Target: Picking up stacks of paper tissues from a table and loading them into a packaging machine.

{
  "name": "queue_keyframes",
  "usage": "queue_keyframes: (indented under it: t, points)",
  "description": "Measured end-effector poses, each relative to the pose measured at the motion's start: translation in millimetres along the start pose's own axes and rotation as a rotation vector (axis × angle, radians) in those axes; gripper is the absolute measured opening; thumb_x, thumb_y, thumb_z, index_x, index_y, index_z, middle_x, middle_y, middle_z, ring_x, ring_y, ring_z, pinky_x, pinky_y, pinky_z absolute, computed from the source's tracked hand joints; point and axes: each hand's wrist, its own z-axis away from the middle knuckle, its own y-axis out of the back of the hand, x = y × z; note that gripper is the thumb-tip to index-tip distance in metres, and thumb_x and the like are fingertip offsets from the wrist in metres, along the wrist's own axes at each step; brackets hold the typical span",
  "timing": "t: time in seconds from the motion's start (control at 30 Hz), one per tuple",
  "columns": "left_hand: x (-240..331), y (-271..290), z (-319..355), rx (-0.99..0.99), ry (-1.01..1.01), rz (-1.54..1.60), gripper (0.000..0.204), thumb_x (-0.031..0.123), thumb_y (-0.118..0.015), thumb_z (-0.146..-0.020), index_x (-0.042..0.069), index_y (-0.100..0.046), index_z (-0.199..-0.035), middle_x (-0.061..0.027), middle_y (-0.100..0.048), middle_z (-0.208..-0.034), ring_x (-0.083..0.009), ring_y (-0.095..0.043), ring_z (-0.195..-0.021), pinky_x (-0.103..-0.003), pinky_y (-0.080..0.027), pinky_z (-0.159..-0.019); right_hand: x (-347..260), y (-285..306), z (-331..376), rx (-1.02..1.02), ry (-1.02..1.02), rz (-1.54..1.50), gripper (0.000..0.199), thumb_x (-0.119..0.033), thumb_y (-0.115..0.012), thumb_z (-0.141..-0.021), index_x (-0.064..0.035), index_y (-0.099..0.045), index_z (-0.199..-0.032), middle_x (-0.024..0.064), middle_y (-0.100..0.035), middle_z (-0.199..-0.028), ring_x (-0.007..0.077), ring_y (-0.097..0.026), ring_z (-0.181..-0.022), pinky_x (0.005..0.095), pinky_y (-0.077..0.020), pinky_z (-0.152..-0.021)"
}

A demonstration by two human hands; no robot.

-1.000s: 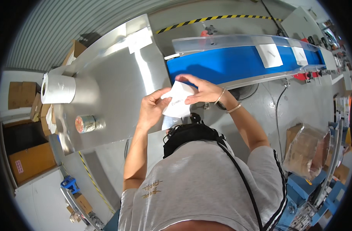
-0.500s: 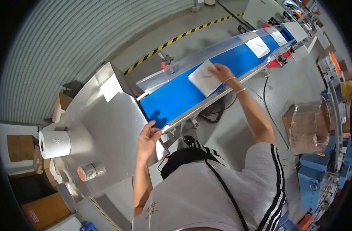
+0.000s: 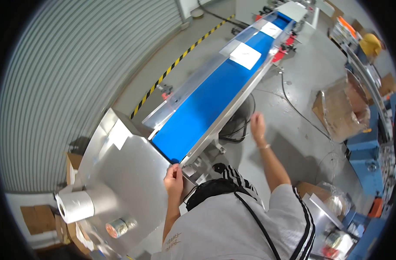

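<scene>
My left hand (image 3: pixel 174 180) is at the near corner of a conveyor with a blue belt (image 3: pixel 193 117). Its fingers are curled together at the belt's end, beside the metal table, and nothing shows in them. My right hand (image 3: pixel 258 128) hangs in the air to the right of the conveyor, away from the belt. It appears edge-on and slightly blurred, so its fingers cannot be made out, and no packet shows in it. Two flat white packets lie on the far part of the belt: a nearer packet (image 3: pixel 245 55) and a farther packet (image 3: pixel 271 29).
A metal table (image 3: pixel 128 177) adjoins the belt's near end, bearing a white sheet (image 3: pixel 119 135), a white roll (image 3: pixel 76 206) and a tape roll (image 3: pixel 117 227). A clear guard (image 3: pixel 189 93) runs along the belt's left side. A plastic-lined carton (image 3: pixel 343 108) stands on the right.
My right hand has left the belt and come back toward me; the white packet it gripped no longer shows in it. My left hand stays by the belt's corner. The view has turned.
</scene>
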Motion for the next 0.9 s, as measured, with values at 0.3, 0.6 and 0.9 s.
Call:
queue_keyframes:
  t: [0.3, 0.6, 0.9]
  points:
    - [-25, 5, -4, 0.075, -0.645, -0.232, 0.005, 0.009, -0.066, -0.08, 0.006, -0.067, -0.083, -0.0089, -0.063, -0.072, -0.0275, -0.061, -0.065, -0.036, -0.049, -0.059, 71, 50, 327, -0.914, -1.019, 0.544, 0.042, -0.034, -0.059, -0.074, -0.0041, -0.068, -0.103, 0.0217, -0.064, -0.108, 0.036, -0.06, -0.105, 0.0404, -0.0476, -0.09]
    - [-19, -11, -9, -0.001, -0.689, -0.34, 0.011, 0.019, -0.062, -0.083, 0.011, -0.067, -0.087, -0.0065, -0.066, -0.081, -0.0285, -0.061, -0.075, -0.039, -0.048, -0.064, 83, 89, 423, -0.579, -1.032, 0.241, 0.033, -0.031, -0.056, -0.079, -0.0033, -0.07, -0.09, 0.0092, -0.069, -0.076, 0.0188, -0.063, -0.056, 0.0315, -0.0516, -0.058]
    - [-23, -13, -5, 0.029, -0.787, -0.456, 0.012, 0.019, -0.06, -0.081, 0.012, -0.067, -0.088, -0.0058, -0.067, -0.088, -0.0291, -0.059, -0.082, -0.042, -0.047, -0.07, 77, 152, 544, -0.462, -0.982, 0.296, 0.037, -0.035, -0.058, -0.074, -0.0083, -0.07, -0.098, 0.0171, -0.067, -0.1, 0.0335, -0.065, -0.092, 0.0409, -0.05, -0.084]
